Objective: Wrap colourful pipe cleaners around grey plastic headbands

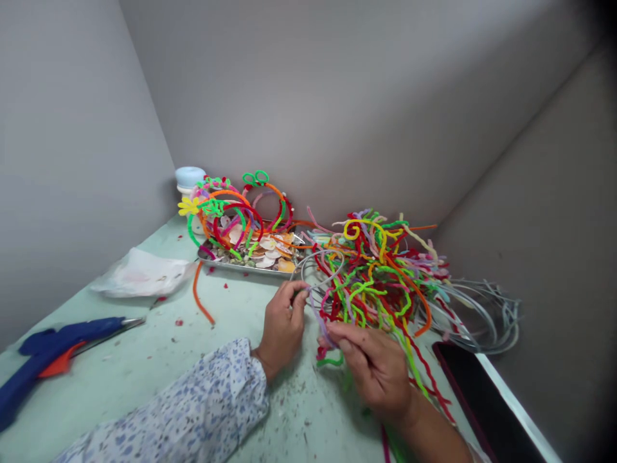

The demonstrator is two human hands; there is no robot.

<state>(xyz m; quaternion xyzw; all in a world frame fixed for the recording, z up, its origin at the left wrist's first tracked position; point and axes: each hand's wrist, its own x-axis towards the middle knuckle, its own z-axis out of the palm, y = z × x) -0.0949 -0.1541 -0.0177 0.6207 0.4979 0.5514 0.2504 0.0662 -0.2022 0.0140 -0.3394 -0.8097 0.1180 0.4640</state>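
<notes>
I have my left hand (282,325) pinching one end of a lilac pipe cleaner (318,318) and my right hand (376,366) closed on its other end, at six o'clock of the pipe cleaner pile (380,270). I'd keep it taut, clear of the bare headband (321,263).

The glue gun (45,355) is running off the left edge, its handle cut away; the right hand (378,373) is covering the near ends of the pipe cleaners (380,276), and its forearm is leaving the bottom edge; the dark tablet (486,405) is being cropped at the bottom; headbands (231,215) are hiding most of the tray (241,265) and the white jar (189,178); the shells are too small to make out.
</notes>
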